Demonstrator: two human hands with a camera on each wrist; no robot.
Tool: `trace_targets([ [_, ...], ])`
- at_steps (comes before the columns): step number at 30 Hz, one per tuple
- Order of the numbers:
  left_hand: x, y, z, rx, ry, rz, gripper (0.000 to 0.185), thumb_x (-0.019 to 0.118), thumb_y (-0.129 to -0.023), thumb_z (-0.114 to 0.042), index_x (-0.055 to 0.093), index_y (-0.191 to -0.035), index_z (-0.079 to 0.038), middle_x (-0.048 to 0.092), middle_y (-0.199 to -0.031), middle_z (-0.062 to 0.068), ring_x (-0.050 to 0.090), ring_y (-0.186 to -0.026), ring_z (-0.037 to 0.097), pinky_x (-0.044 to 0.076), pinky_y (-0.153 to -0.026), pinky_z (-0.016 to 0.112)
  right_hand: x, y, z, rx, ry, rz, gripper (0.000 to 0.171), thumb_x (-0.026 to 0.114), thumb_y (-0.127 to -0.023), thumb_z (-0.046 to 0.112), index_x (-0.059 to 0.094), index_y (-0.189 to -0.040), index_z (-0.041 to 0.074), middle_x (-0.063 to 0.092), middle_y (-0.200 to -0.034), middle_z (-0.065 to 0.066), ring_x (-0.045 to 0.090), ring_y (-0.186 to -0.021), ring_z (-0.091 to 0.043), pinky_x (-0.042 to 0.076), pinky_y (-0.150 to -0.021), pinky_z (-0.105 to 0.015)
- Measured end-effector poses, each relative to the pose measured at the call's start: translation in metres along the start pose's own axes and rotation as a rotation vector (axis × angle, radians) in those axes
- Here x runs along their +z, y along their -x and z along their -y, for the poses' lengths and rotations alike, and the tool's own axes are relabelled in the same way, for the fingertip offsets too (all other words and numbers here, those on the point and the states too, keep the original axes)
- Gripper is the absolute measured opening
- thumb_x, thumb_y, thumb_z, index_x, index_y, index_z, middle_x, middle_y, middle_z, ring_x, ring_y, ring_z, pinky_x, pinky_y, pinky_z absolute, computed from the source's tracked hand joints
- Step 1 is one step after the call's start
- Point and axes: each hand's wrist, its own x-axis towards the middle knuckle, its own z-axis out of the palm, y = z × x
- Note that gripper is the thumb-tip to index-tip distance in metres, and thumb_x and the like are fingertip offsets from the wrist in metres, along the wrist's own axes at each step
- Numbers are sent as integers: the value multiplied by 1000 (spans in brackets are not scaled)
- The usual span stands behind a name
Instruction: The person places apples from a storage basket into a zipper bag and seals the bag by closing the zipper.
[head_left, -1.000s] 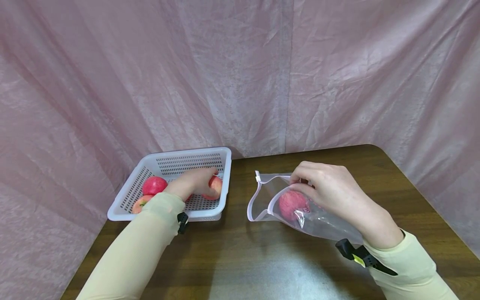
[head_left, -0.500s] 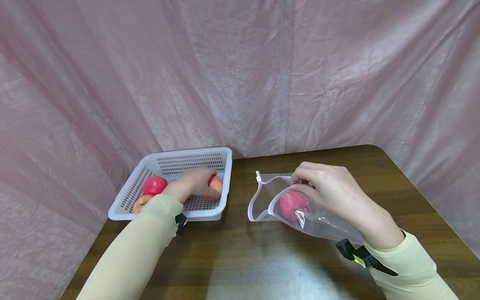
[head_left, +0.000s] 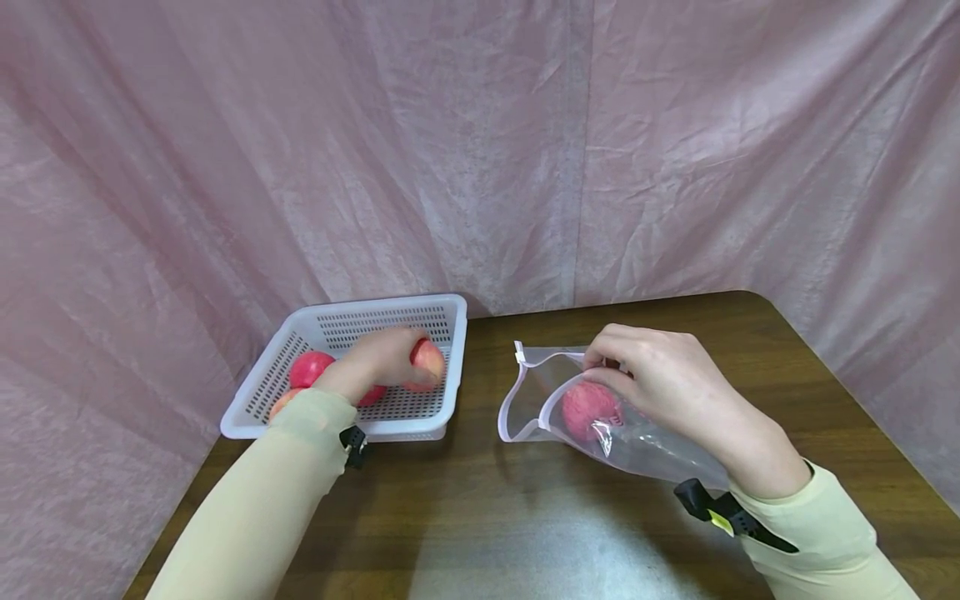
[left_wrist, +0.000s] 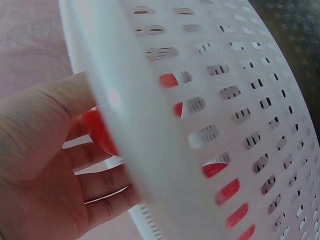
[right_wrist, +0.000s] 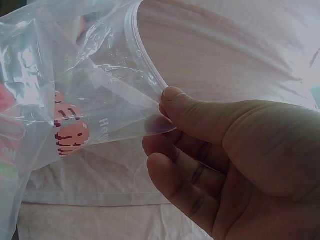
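Inside the white plastic basket, my left hand grips a red-yellow apple near the basket's right end. The left wrist view shows that hand curled round the red fruit, partly hidden by the basket rim. My right hand pinches the upper edge of a clear zip bag, whose mouth gapes toward the basket. Within the bag lies one pink-red apple. Thumb and forefinger of the right hand hold the bag edge in the right wrist view.
Other apples lie in the basket, one red apple at the left and another partly behind the left wrist. Both stand on a brown wooden table. A pink curtain hangs behind the table's far edge.
The left hand has lifted the apple slightly and shifted a little up within the basket, uncovering more of the red apple behind the wrist. The right hand and bag hold still.
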Motion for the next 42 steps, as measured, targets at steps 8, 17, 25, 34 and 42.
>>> trace_targets([
  [8, -11, 5, 2, 22, 60, -91, 63, 89, -90, -36, 66, -140, -6, 73, -126, 14, 67, -114, 36, 54, -104, 58, 1, 0, -1, -11, 14, -12, 20, 93, -90, 18, 76, -93, 29, 70, -93, 20, 59, -72, -3, 51, -65, -37],
  [17, -23, 10, 4, 4, 109, -159, 63, 89, -91, -39, 65, -140, -8, 72, -120, 13, 68, -105, 34, 57, -95, 56, 1, -1, -1, -14, 13, -15, 20, 93, -91, 19, 76, -93, 31, 70, -93, 20, 60, -73, -3, 51, -65, -38],
  [25, -29, 16, 1, -26, 173, -194, 74, 89, -93, -41, 60, -151, -5, 70, -132, 17, 68, -115, 38, 55, -103, 59, 1, 0, -2, -25, 19, -23, 21, 93, -90, 19, 76, -92, 31, 69, -92, 21, 59, -72, -2, 50, -64, -37],
  [34, -35, 26, -6, -38, 221, -266, 83, 89, -93, -44, 53, -160, -12, 63, -148, 17, 64, -125, 40, 51, -108, 63, 0, 1, -2, -32, 18, -35, 21, 93, -90, 19, 76, -93, 31, 70, -93, 21, 60, -72, -2, 51, -64, -37],
  [42, -34, 32, -22, -3, 236, -373, 72, 90, -92, -45, 60, -150, -15, 66, -138, 12, 64, -118, 35, 54, -102, 60, -1, 3, -4, -40, 27, -39, 21, 94, -89, 18, 76, -92, 29, 70, -92, 20, 59, -71, -1, 51, -64, -36],
])
